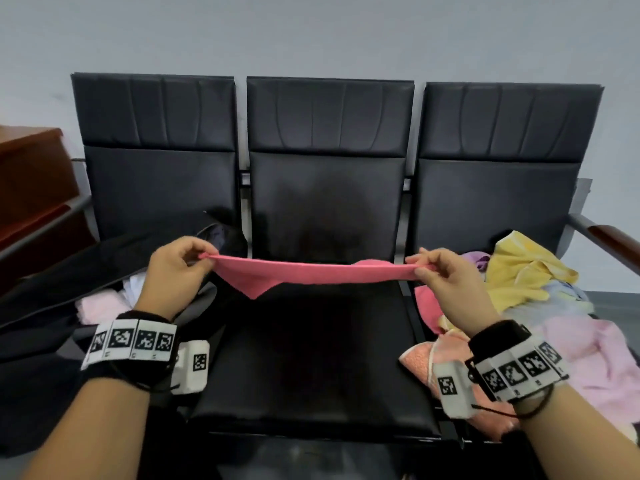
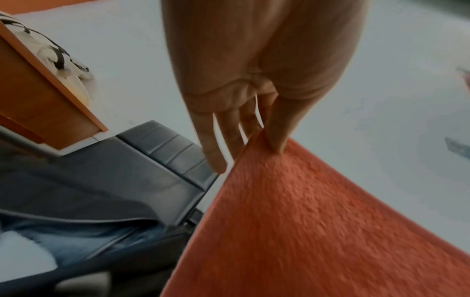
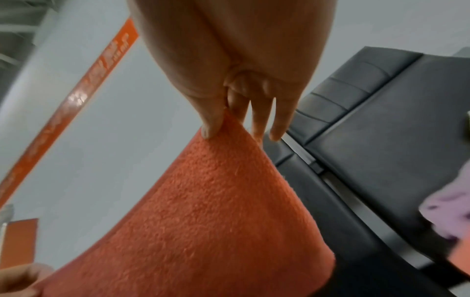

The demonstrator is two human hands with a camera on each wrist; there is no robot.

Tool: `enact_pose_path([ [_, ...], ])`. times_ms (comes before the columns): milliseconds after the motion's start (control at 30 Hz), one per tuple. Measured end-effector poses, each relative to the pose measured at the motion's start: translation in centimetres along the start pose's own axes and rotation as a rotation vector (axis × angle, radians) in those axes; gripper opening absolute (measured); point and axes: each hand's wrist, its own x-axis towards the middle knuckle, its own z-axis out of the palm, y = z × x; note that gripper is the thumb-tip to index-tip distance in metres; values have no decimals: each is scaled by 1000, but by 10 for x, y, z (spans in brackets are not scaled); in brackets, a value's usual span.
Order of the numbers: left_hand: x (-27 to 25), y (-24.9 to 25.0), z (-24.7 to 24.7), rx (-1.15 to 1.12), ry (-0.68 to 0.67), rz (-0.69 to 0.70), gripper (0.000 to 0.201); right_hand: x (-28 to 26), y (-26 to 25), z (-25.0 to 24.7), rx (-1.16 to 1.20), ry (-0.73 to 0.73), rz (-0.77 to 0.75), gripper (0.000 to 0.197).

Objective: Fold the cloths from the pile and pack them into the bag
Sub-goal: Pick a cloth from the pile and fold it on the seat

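From the head camera, a person stretches a pink cloth point(image 1: 313, 273) above the middle seat point(image 1: 311, 358) of a three-seat black bench standing against a pale grey wall point(image 1: 311, 29). The left hand point(image 1: 175, 275) pinches one end, the right hand point(image 1: 446, 282) the other. An open dark bag point(image 1: 104, 268) lies on the left seat; a pile of cloths point(image 1: 540, 306) in yellow, pink and lilac covers the right seat. A brown wooden cabinet point(image 1: 31, 174) stands far left.

From the left wrist, thumb and fingers point(image 2: 277, 128) clamp the cloth's corner, which reads orange here, with the bench back point(image 2: 162, 152) and cabinet beyond.

From the right wrist, the thumb point(image 3: 211, 120) presses the opposite corner against the fingers, black seats to the right.
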Motion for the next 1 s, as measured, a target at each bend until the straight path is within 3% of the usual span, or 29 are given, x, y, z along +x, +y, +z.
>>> enact_pose_path([
  [133, -30, -34, 7, 108, -264, -154, 32, -36, 41, 13, -96, -197, 139, 19],
  [267, -50, -61, 5, 123, -617, -271, 30, -52, 62, 16, -59, -326, 242, 16],
  [367, -60, -75, 5, 104, -742, -342, 27, -55, 72, 16, 6, -380, 328, 12],
  [600, -68, -96, 32, 158, -599, -363, 21, -56, 102, 37, 15, -311, 472, 13],
  [767, -65, -108, 69, 198, -398, -347, 24, -48, 128, 54, -121, -175, 479, 15],
  [1000, -43, -128, 101, 246, -260, -367, 19, -13, 149, 73, -340, -146, 398, 8],
])
